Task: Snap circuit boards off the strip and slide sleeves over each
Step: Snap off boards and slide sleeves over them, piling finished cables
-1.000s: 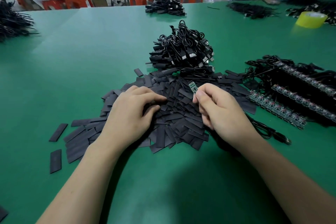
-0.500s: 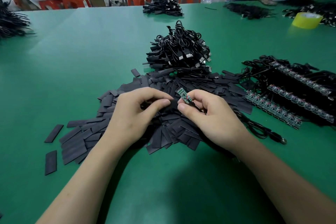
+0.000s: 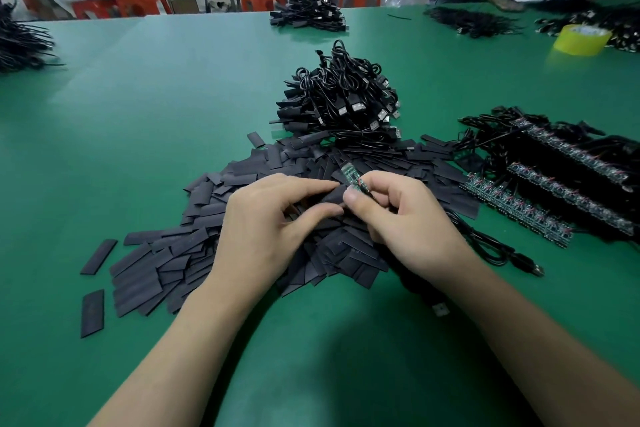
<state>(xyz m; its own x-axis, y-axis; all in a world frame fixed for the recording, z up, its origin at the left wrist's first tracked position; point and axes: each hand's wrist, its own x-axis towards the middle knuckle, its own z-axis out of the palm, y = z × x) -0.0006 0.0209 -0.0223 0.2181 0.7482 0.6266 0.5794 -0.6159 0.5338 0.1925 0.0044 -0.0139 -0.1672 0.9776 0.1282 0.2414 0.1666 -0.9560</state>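
My right hand (image 3: 408, 232) pinches a small green circuit board (image 3: 350, 176) that points up and away; its black cable (image 3: 491, 250) trails to the right on the table. My left hand (image 3: 266, 229) pinches a flat black sleeve (image 3: 332, 198) between thumb and forefinger, right beside the board's lower end. Both hands hover over a wide pile of black sleeves (image 3: 194, 253). Strips of joined circuit boards (image 3: 519, 211) with cables lie at the right.
A heap of black USB cables (image 3: 343, 100) sits behind the sleeve pile. More cable bundles (image 3: 308, 15) lie at the far edge and far left (image 3: 20, 42). A yellow tape roll (image 3: 578, 40) stands far right. People sit across the green table (image 3: 138, 97).
My left hand has lifted a sleeve out of the pile and brought it to the board. My right hand has drawn the board down and left toward it.
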